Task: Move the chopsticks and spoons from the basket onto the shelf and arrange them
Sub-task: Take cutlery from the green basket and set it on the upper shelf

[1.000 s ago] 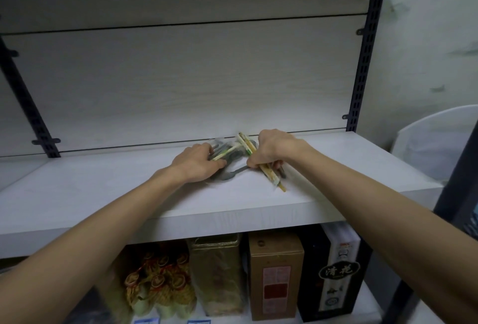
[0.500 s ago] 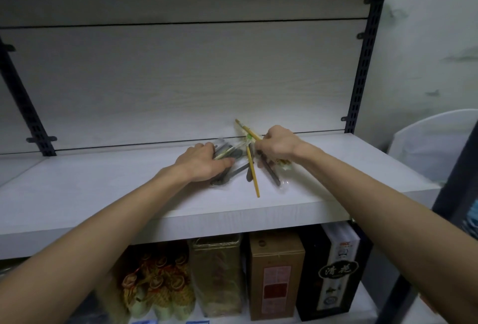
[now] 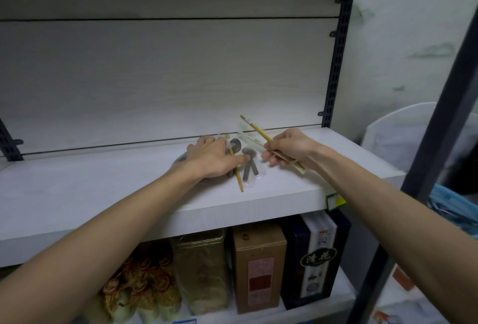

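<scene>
the left hand (image 3: pixel 210 158) lies flat with fingers spread on the white shelf (image 3: pixel 103 189), pressing wrapped grey spoons (image 3: pixel 248 162) and one loose chopstick (image 3: pixel 236 171) that pokes out just right of its thumb. the right hand (image 3: pixel 289 149), just right of that pile, pinches a wrapped pair of chopsticks (image 3: pixel 254 129), lifted and angled up toward the far left.
</scene>
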`<state>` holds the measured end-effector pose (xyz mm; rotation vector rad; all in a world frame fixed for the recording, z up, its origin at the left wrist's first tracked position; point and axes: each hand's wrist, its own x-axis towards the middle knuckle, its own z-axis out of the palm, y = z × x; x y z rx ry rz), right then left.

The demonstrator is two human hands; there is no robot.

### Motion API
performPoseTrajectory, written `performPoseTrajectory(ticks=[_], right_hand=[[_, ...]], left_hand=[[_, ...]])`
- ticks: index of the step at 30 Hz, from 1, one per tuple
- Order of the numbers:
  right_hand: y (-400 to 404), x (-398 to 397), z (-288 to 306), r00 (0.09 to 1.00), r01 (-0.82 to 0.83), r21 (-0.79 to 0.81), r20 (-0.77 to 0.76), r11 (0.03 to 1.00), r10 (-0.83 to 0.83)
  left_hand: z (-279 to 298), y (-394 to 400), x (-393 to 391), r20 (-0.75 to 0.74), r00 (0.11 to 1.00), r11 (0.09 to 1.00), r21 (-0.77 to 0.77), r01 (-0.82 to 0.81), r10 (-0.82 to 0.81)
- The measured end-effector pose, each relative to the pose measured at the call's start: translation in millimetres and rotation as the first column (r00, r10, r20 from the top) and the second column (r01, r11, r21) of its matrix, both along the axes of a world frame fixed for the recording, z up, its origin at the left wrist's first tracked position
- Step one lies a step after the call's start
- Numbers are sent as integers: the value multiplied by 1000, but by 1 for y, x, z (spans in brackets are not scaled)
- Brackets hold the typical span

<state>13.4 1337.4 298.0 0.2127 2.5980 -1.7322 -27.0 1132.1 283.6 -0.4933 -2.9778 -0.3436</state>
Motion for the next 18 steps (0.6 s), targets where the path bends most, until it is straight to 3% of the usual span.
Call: performPoseTrajectory(ticks=[3, 5, 9, 11, 18], right_hand=[[21, 5, -2, 993, 105, 68, -58, 992, -101], [40, 1, -5, 978, 199, 288, -123, 937, -170], [63, 5, -13, 964, 257, 723, -151, 641, -216], [64, 7, -16, 966, 247, 769, -150, 589, -209], [62, 0, -12, 974, 224, 741, -190, 633, -123]], left_hand=[[-2, 6, 2, -48, 997, 998, 21, 60, -59], [-1, 6, 0, -67, 995, 995, 64, 80, -76], [1, 9, -6, -104, 993, 998, 21, 57, -55], [0, 11, -7, -124, 992, 999, -38, 27, -31], [1, 12, -13, -243, 970, 990, -137, -37, 3]])
